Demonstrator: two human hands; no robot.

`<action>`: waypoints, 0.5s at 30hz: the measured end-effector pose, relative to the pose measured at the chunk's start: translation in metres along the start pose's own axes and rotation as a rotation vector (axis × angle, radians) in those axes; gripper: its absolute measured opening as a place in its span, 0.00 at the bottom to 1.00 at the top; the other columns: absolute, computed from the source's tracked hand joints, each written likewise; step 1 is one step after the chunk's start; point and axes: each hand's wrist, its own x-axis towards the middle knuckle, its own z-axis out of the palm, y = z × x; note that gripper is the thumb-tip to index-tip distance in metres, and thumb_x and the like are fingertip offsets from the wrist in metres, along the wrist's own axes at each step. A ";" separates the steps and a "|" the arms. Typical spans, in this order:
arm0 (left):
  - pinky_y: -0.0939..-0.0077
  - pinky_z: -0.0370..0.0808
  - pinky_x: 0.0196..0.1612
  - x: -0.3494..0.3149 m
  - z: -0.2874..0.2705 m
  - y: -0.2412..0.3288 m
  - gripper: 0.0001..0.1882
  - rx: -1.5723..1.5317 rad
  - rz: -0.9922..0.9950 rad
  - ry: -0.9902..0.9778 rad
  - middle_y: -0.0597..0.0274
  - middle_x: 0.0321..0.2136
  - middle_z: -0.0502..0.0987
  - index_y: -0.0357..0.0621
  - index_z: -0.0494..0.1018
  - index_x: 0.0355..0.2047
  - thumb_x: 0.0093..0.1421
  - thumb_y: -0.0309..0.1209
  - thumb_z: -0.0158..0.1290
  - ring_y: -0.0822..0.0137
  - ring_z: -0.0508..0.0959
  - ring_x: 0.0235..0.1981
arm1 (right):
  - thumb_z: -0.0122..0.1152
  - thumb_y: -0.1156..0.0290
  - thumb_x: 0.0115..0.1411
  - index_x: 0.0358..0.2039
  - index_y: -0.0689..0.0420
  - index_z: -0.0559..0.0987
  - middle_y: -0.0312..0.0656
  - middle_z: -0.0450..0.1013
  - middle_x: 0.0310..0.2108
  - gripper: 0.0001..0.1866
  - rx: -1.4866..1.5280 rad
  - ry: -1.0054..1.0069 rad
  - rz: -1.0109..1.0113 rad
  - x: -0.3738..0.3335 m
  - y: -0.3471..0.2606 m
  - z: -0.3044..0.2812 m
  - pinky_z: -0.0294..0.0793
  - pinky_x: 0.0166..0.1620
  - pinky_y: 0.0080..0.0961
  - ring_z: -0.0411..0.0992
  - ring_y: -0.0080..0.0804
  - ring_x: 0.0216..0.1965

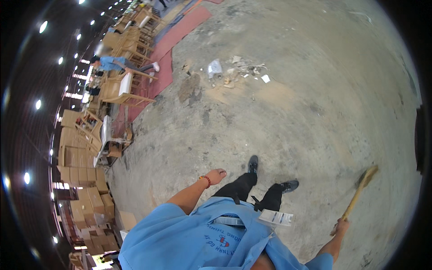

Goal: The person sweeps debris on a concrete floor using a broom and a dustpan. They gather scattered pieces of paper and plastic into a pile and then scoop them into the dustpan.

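My right hand (pixel 340 226) is closed round the yellow handle of a broom (pixel 355 198), held out to my right. The broom's straw-coloured, brush-like end (pixel 369 173) is low, at or near the concrete floor; whether it touches I cannot tell. My left hand (pixel 216 176) hangs in front of my body with a red bead bracelet at the wrist. Its fingers are loosely bent, and no object shows in it. Both hands are well apart.
A litter heap with a clear plastic bag (pixel 214 68), scraps and sawdust (pixel 274 92) lies ahead. Wooden chairs (pixel 121 90) line a red floor mat (pixel 180 33) at the left, where a person in blue (pixel 110 63) stands. Cardboard boxes (pixel 78 155) are stacked nearer.
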 end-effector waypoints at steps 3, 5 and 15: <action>0.64 0.67 0.54 -0.004 0.002 -0.019 0.25 -0.032 -0.003 0.016 0.46 0.47 0.75 0.40 0.72 0.49 0.63 0.46 0.42 0.49 0.73 0.51 | 0.54 0.73 0.52 0.38 0.64 0.74 0.42 0.71 0.21 0.13 0.311 -0.181 -0.002 -0.013 -0.012 0.059 0.70 0.23 0.32 0.70 0.32 0.19; 0.64 0.67 0.55 -0.003 0.004 -0.033 0.25 -0.055 0.007 0.021 0.46 0.48 0.74 0.39 0.72 0.49 0.63 0.46 0.42 0.49 0.72 0.51 | 0.56 0.74 0.51 0.34 0.66 0.74 0.42 0.71 0.21 0.11 0.333 -0.207 -0.095 -0.042 -0.035 0.107 0.70 0.23 0.31 0.70 0.32 0.19; 0.67 0.68 0.54 0.048 -0.023 -0.059 0.25 -0.101 0.247 0.068 0.48 0.47 0.75 0.36 0.72 0.49 0.63 0.45 0.45 0.52 0.73 0.50 | 0.57 0.74 0.48 0.53 0.61 0.73 0.39 0.72 0.20 0.28 0.405 -0.763 -0.228 -0.206 -0.266 0.260 0.68 0.19 0.26 0.68 0.27 0.15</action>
